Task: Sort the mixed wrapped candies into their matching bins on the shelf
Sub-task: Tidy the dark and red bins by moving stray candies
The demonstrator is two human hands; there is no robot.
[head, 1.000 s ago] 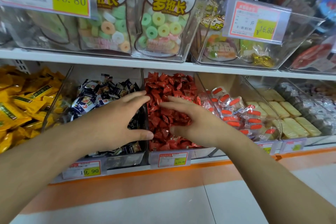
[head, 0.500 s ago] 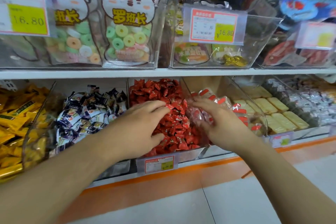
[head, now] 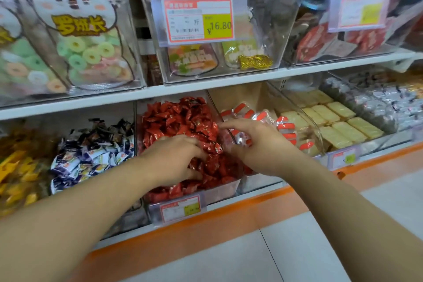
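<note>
At frame centre, the left hand point(head: 176, 158) digs curled fingers into the red candies point(head: 183, 121) in their bin point(head: 219, 191); whether it grips any, I cannot tell. The right hand point(head: 258, 144) hovers spread beside it. Careless scooping could spill candies over the rim.

Both arms reach forward, left hand point(head: 176, 158) palm down with fingers curled, right hand point(head: 258, 144) fingers spread.
</note>
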